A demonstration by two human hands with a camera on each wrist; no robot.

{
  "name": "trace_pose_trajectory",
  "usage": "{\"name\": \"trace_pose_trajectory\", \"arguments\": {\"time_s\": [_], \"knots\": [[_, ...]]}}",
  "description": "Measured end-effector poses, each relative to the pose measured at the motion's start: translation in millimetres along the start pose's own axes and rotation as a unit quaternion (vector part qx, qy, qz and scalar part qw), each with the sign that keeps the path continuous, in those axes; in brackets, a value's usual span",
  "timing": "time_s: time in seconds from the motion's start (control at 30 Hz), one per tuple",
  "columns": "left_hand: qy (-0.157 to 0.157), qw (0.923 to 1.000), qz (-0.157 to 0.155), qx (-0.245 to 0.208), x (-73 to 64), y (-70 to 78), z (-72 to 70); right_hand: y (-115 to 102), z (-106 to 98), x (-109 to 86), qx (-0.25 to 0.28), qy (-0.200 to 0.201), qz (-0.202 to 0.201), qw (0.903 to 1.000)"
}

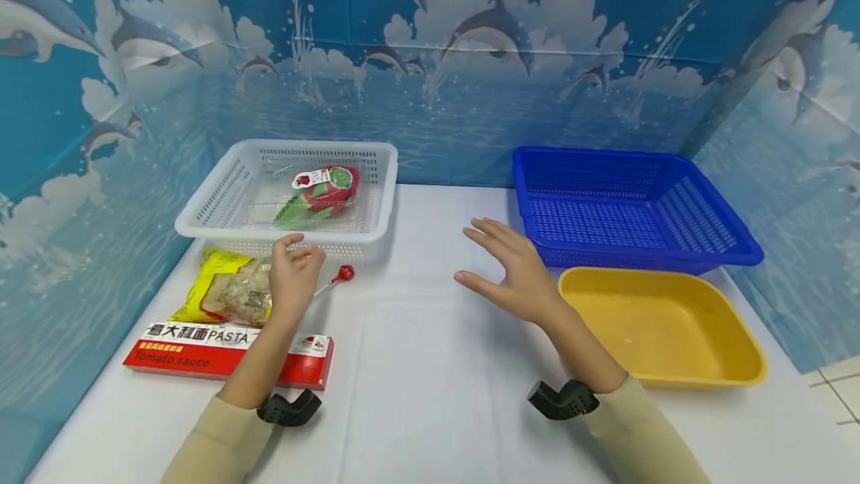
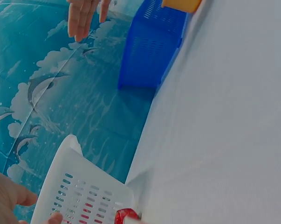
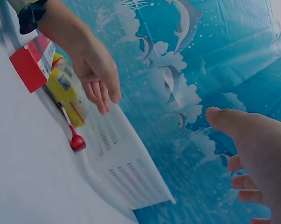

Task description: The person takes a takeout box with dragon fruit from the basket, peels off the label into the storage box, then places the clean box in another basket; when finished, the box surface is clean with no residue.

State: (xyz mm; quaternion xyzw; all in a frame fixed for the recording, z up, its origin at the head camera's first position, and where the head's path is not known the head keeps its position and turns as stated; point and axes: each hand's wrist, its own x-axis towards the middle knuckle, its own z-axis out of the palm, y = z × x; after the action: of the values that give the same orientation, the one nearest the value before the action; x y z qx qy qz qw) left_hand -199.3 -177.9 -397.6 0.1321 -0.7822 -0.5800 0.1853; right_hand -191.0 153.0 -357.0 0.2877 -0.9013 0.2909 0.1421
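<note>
My left hand [image 1: 293,278] hovers at the front rim of a white basket [image 1: 222,234], fingers loosely bent with nothing between them. Inside that basket sits a dragon fruit [image 1: 332,189] in clear plastic packaging. Under and beside the left hand lie a yellow-and-clear food bag [image 1: 231,290], a red lollipop [image 1: 345,272] and a red-and-white pasta box [image 1: 181,349]. The left forearm passes over part of the box. My right hand [image 1: 517,275] is in the air with fingers spread and holds nothing, nearest to the blue basket and the yellow tub.
At the back right stands a blue basket [image 1: 705,249]. A yellow tub [image 1: 661,327] sits in front of it, overlapping its near edge in the head view. A dolphin-print curtain [image 1: 457,118] borders the white-covered table [image 1: 416,394] at the back and sides.
</note>
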Motion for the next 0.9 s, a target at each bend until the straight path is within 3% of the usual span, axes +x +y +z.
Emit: {"name": "trace_pose_trajectory", "arguments": {"time_s": [0.13,0.33,0.57,0.77,0.9], "knots": [[0.033,0.9971,-0.016,-0.067,4.7,0.5,8.8,-5,10,12.0,0.025,0.012,-0.003,0.9996],[0.075,0.9800,-0.023,-0.183,10.1,-2.7,20.0,-10,22,32.9,0.046,0.012,-0.013,0.9988],[0.117,0.9588,-0.038,-0.256,13.3,-1.3,27.1,-17,27,63.0,0.049,-0.008,-0.021,0.9985],[0.131,0.9395,-0.047,-0.313,16.4,-1.6,30.4,-21,37,92.7,0.067,-0.053,0.007,0.9963],[0.131,0.9345,-0.047,-0.328,17.8,-2.3,30.3,-21,48,112.7,0.077,-0.079,0.022,0.9936]]}}
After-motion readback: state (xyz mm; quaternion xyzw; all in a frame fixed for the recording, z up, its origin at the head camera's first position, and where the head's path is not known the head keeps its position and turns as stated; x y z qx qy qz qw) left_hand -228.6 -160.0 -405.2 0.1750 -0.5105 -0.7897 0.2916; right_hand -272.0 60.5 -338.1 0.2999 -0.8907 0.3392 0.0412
